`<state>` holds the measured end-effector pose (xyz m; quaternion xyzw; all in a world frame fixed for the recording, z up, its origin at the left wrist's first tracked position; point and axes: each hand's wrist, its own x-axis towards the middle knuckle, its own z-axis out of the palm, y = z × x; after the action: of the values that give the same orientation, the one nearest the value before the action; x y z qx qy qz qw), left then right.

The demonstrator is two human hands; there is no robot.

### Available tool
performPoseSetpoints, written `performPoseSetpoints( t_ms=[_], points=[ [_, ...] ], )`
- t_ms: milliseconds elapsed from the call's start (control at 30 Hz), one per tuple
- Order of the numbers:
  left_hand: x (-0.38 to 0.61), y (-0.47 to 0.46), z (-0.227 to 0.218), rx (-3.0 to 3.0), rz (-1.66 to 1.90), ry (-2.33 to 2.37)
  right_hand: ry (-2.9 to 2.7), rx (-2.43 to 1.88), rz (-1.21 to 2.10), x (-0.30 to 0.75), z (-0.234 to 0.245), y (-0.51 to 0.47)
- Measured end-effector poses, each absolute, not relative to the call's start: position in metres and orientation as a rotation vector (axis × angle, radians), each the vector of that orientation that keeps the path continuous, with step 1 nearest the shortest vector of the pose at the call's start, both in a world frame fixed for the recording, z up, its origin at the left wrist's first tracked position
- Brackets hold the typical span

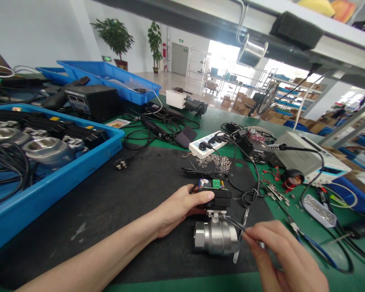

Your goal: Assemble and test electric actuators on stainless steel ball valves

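Observation:
A silver metal ball valve (215, 237) lies on the black mat, with a black electric actuator (219, 198) mounted above it on a bracket. The actuator's top is uncovered, showing a green circuit board (214, 184) and coloured parts. My left hand (185, 205) grips the actuator from the left, thumb across its front. Pinched in the fingers of my right hand (282, 251) is a thin dark rod-shaped tool (235, 223), whose far end reaches the bracket under the actuator. Whether its tip sits on a screw is too small to tell. Behind the valve's right side lies a thin metallic strip (236, 256).
At left, a blue bin (79, 172) holds several valves with actuators and cables. Behind the valve are many small nuts or washers (214, 162) and a white power strip (208, 145). Blue-handled pliers (313, 245), a tray of small parts (319, 211) and cables lie right.

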<state>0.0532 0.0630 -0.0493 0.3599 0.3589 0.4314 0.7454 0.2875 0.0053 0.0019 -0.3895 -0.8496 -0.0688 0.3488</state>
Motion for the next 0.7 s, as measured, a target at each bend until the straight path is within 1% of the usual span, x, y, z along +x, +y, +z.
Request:
performPoseSetpoints(
  t_ms=[100,200,300,400,467,500,567,700],
  points=[
    [0.053,0.063,-0.05,0.792,0.946,0.785,-2.193,-0.988,-0.177,0.287,0.002,0.005],
    [0.053,0.063,-0.05,0.787,0.943,0.783,-1.973,-1.214,0.02,0.299,-0.012,0.006],
    [0.053,0.063,-0.049,0.782,0.939,0.777,-1.562,-1.474,0.506,0.316,-0.037,0.011],
    [0.053,0.063,-0.049,0.783,0.937,0.773,-1.241,-1.438,1.047,0.327,-0.058,0.02],
    [0.052,0.063,-0.049,0.785,0.935,0.779,-1.101,-1.38,1.23,0.329,-0.065,0.026],
    [0.052,0.063,-0.05,0.785,0.936,0.785,-1.06,-1.368,1.266,0.33,-0.066,0.027],
    [0.052,0.063,-0.05,0.787,0.935,0.795,-1.052,-1.378,1.234,0.334,-0.062,0.026],
    [0.052,0.064,-0.05,0.79,0.927,0.8,-1.376,-1.49,0.88,0.346,-0.045,0.012]
  ],
)
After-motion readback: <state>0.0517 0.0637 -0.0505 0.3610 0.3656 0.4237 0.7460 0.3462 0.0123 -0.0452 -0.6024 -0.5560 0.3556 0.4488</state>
